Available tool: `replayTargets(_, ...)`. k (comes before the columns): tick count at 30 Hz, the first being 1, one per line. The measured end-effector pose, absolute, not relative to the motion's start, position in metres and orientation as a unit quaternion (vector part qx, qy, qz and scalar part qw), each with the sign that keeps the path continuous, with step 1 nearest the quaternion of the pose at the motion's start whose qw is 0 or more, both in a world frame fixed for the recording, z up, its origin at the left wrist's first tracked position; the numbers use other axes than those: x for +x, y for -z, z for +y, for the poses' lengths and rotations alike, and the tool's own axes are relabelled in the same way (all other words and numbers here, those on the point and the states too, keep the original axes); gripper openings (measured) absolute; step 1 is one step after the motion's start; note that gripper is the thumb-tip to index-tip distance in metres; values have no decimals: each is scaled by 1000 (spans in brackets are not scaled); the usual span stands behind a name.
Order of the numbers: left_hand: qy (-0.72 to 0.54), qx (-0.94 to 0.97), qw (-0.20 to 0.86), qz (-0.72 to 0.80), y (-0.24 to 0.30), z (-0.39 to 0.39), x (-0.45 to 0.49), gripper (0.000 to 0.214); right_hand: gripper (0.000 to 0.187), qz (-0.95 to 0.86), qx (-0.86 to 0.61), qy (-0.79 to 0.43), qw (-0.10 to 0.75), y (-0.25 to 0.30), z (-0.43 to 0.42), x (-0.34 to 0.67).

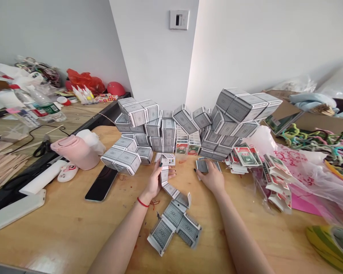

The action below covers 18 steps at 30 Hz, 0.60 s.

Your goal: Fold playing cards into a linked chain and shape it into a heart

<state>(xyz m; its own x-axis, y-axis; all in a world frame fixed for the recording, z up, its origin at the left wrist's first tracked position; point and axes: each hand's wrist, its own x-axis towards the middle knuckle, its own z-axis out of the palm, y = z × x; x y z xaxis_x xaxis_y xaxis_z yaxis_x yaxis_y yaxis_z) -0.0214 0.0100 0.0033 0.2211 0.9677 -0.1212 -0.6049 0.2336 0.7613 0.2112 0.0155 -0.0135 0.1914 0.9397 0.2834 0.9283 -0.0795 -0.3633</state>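
The card strip (pixel 169 188) is in front of the person, near the middle of the bench (pixel 82 232), and the left hand (pixel 156 182) is clamped on its upper part, thumb on one side and fingers behind; a light pinch close to a fold would likely steady it best, since firm pressure on a flat panel could crease the card. Pressing each fold crisply before letting go should keep the panels square, and the hanging part is best kept from twisting. The strip is a chain of grey-patterned card panels with pale edges, bent at several folds, one end panel turned up. Its lower end reaches a branching card piece (pixel 175 215) lying on the bench; whether the two are joined, I cannot tell. To the other side, the right hand (pixel 213 177) rests over flat cards (pixel 201 166), thumb apart from the fingers; whether it grips them is unclear. Beyond both hands stand stacked card blocks (pixel 169 129) in the same grey pattern, with red-and-green card boxes (pixel 247 156) to the right and a dark-screened phone (pixel 101 184) to the left.
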Motion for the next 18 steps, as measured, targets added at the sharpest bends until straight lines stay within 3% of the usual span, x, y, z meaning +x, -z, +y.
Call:
replayTargets(7, -530, 308, 728, 308, -13, 9, -23, 61, 46, -686, -682, -25, 252, 12, 4, 206)
replayTargets(18, -548, 301, 708, 328, -3, 13, -24, 55, 25, -708, -641, -5, 295, 25, 2, 199)
